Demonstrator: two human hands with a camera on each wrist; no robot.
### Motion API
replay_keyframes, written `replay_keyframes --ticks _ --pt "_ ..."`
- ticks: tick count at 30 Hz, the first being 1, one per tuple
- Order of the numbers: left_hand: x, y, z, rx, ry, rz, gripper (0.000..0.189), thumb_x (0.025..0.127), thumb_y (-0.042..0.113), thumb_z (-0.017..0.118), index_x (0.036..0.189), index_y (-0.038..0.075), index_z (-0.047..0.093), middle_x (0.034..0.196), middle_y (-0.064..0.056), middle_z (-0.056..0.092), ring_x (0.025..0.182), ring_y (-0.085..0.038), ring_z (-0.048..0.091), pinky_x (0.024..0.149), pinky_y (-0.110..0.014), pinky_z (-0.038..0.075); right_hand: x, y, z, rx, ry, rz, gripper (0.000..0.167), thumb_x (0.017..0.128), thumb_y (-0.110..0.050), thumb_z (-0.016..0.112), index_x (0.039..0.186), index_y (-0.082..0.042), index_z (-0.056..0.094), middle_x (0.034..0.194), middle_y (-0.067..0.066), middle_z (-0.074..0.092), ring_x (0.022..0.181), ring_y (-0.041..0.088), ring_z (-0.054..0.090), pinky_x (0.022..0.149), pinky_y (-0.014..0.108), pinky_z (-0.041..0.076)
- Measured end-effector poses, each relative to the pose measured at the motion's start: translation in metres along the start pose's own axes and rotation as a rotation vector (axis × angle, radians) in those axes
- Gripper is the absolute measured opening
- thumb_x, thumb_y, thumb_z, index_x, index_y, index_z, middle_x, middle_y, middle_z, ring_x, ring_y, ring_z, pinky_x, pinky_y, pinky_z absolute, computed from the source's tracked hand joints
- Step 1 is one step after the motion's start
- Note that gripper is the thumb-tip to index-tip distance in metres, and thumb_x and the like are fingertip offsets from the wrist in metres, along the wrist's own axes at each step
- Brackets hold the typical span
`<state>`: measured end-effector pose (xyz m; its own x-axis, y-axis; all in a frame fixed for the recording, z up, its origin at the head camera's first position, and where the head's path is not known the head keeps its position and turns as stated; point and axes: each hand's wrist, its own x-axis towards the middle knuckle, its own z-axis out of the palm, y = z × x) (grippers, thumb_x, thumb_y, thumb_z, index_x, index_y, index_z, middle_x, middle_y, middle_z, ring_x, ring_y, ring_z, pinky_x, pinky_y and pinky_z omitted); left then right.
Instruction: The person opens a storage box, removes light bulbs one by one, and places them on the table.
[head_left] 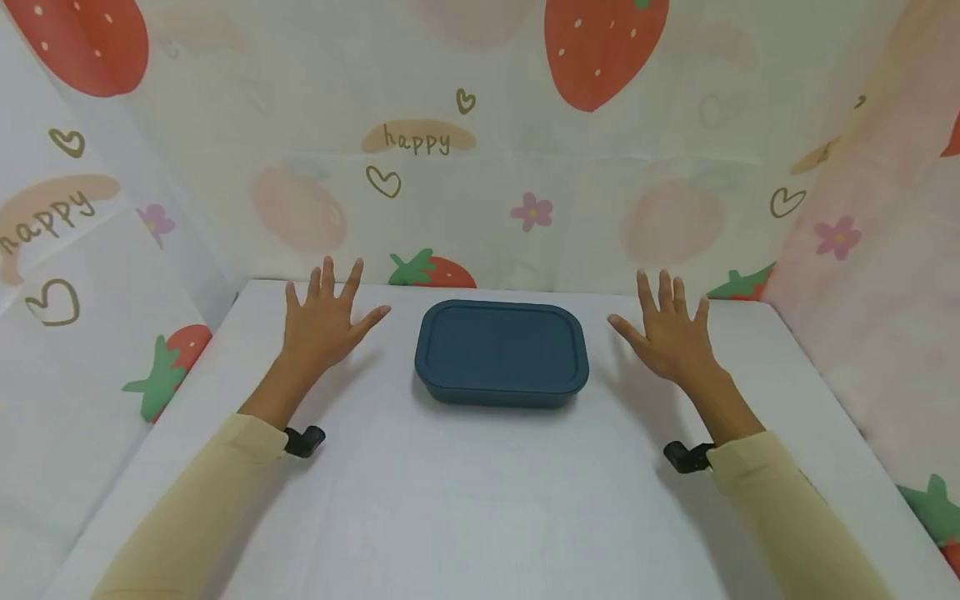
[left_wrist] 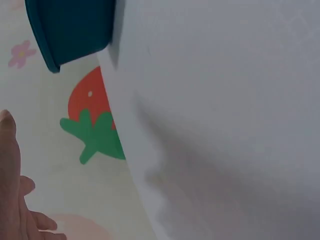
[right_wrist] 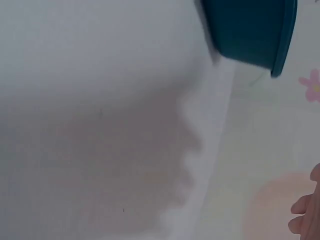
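Observation:
A dark blue rectangular lidded container [head_left: 501, 348] sits on the white table, between the two hands. Its lid is on, and what is inside cannot be seen. To its left, my left hand [head_left: 322, 321] is held above the table with fingers spread and nothing in it. On the other side my right hand [head_left: 672, 333] is likewise spread, apart from the container. Both wrist views catch the container's side, teal there, at the top: the container [left_wrist: 72, 30] in the left one, the container [right_wrist: 250, 32] in the right one. Part of each hand shows at a lower corner.
The white tabletop [head_left: 480, 500] ends at a back wall [head_left: 480, 217] covered in cloth printed with strawberries, hearts and flowers. Similar printed cloth rises along the left and right sides. A small black wrist device [head_left: 304, 442] pokes out at the left cuff, another black device [head_left: 687, 457] at the right.

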<state>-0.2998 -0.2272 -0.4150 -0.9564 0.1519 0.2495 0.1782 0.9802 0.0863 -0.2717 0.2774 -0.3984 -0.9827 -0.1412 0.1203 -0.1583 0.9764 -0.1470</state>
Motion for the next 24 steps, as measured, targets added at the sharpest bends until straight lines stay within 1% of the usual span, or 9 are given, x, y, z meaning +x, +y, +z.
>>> replay_keyframes --ticks 3,5,7,11,15,18,20,22,24 --pt "-0.003 0.007 0.001 -0.012 -0.006 0.023 0.090 0.097 0.073 0.040 0.165 0.021 0.013 0.164 -0.031 0.016 0.148 -0.049 0.024 0.114 -0.073 0.016 -0.004 -0.010 0.003 0.026 -0.033 -0.012 0.096 0.098 -0.076 0.026 0.163 -0.012 -0.005 0.167 0.026 -0.005 0.153 0.044 -0.009 0.113 0.074 -0.008" --pt "-0.006 0.012 0.002 -0.017 0.002 0.041 0.086 0.099 0.069 0.043 0.164 0.018 0.018 0.162 -0.030 0.022 0.145 -0.048 0.031 0.112 -0.071 0.026 -0.008 -0.016 0.005 0.053 -0.060 -0.023 0.095 0.099 -0.074 0.028 0.164 -0.010 -0.001 0.167 0.026 -0.003 0.153 0.044 -0.007 0.114 0.073 -0.007" --pt "-0.010 0.018 0.002 -0.015 0.023 0.061 0.080 0.101 0.064 0.045 0.163 0.016 0.025 0.159 -0.030 0.031 0.140 -0.046 0.040 0.105 -0.067 0.038 -0.012 -0.023 0.006 0.086 -0.087 -0.034 0.093 0.101 -0.070 0.032 0.164 -0.007 0.004 0.167 0.027 0.001 0.154 0.045 -0.002 0.114 0.073 -0.004" --pt "-0.020 0.031 0.002 -0.034 0.060 0.090 0.067 0.105 0.054 0.045 0.157 0.012 0.039 0.147 -0.028 0.050 0.128 -0.044 0.055 0.088 -0.061 0.053 -0.020 -0.035 0.009 0.139 -0.120 -0.054 0.086 0.104 -0.063 0.037 0.162 -0.003 0.016 0.165 0.029 0.014 0.152 0.046 0.011 0.115 0.073 0.003" --pt "-0.028 0.043 0.003 -0.097 0.061 0.092 0.060 0.106 0.052 0.043 0.149 0.010 0.052 0.135 -0.023 0.062 0.114 -0.042 0.065 0.075 -0.055 0.057 -0.025 -0.045 0.011 0.208 -0.102 -0.061 0.078 0.106 -0.056 0.040 0.159 -0.001 0.027 0.160 0.028 0.029 0.149 0.046 0.026 0.117 0.068 0.016" --pt "-0.031 0.052 0.003 -0.139 0.025 0.070 0.058 0.106 0.052 0.042 0.142 0.010 0.059 0.129 -0.021 0.067 0.109 -0.040 0.068 0.071 -0.052 0.059 -0.027 -0.052 0.012 0.260 -0.078 -0.044 0.074 0.106 -0.056 0.041 0.157 -0.002 0.034 0.155 0.026 0.041 0.142 0.045 0.040 0.113 0.064 0.031" --pt "-0.032 0.057 0.005 -0.164 -0.005 0.052 0.056 0.106 0.052 0.043 0.138 0.011 0.063 0.119 -0.018 0.071 0.099 -0.037 0.071 0.065 -0.047 0.058 -0.028 -0.056 0.014 0.290 -0.055 -0.022 0.072 0.106 -0.055 0.043 0.154 -0.002 0.040 0.149 0.024 0.050 0.132 0.044 0.052 0.104 0.061 0.043" --pt "-0.032 0.062 0.007 -0.192 -0.038 0.029 0.054 0.105 0.053 0.044 0.132 0.012 0.066 0.105 -0.014 0.075 0.085 -0.031 0.071 0.059 -0.042 0.056 -0.029 -0.061 0.016 0.306 -0.030 -0.002 0.069 0.105 -0.054 0.045 0.150 -0.001 0.046 0.141 0.023 0.058 0.122 0.042 0.060 0.095 0.059 0.050" --pt "-0.031 0.065 0.010 -0.227 -0.061 0.011 0.052 0.105 0.054 0.044 0.125 0.012 0.069 0.086 -0.007 0.073 0.069 -0.024 0.065 0.051 -0.036 0.050 -0.029 -0.066 0.017 0.311 -0.006 0.017 0.065 0.104 -0.052 0.049 0.145 -0.001 0.052 0.131 0.022 0.065 0.112 0.039 0.065 0.086 0.054 0.055"
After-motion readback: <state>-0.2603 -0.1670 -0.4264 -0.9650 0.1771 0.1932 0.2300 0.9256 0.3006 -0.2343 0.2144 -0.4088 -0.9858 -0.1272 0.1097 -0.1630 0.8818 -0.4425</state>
